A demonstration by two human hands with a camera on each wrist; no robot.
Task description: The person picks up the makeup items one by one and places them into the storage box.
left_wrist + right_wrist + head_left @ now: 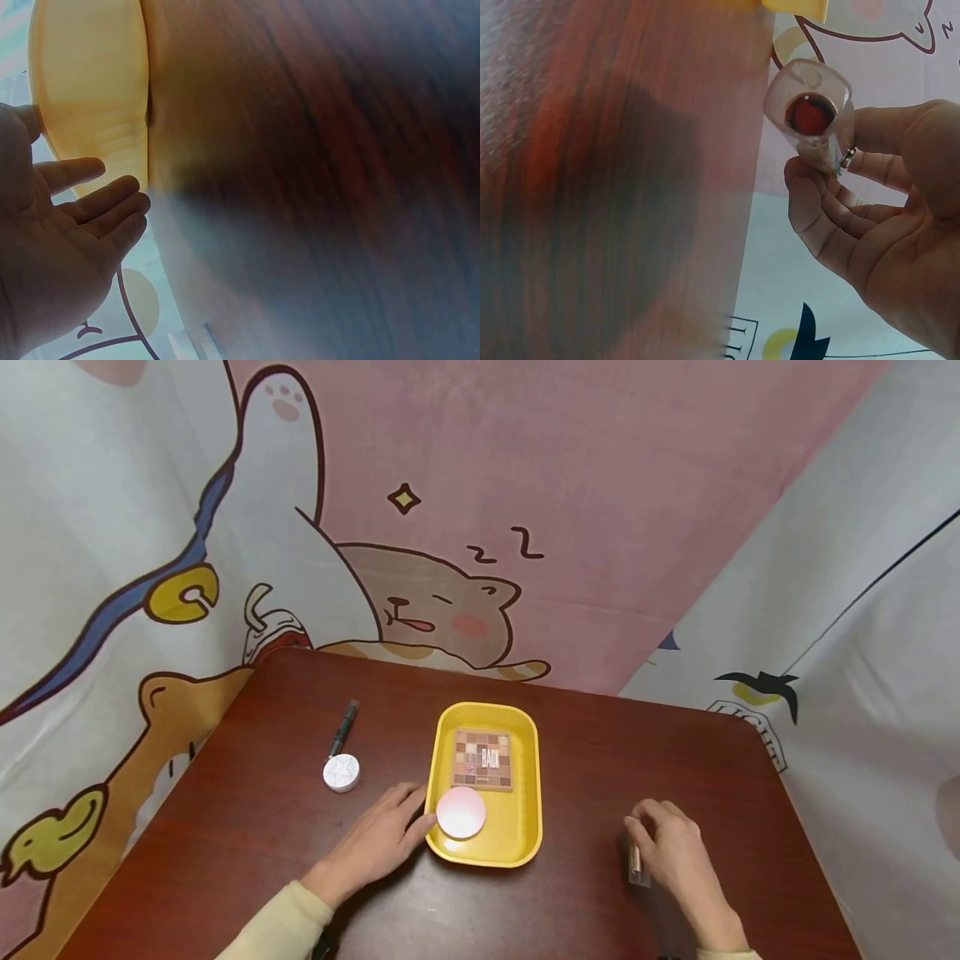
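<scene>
My left hand [378, 839] rests at the left side of a yellow tray [513, 827], its thumb at the rim near a round pink compact [461, 812]. In the left wrist view, the fingers [109, 201] lie loosely extended along the tray's outer wall. Right of the tray, my right hand [671, 847] pinches a clear-cased lipstick [810, 112] between thumb and fingers. Its square end, with a dark red disc inside, faces the right wrist camera. Inside the tray, an eyeshadow palette [468, 768] marked "BACK" lies behind the compact.
To the left on the brown table [577, 743] sits a round white case [341, 773] with a star pattern. Just behind it lies a slim dark pen-like item [343, 728]. A cartoon-printed curtain [600, 527] hangs around the table's back and sides.
</scene>
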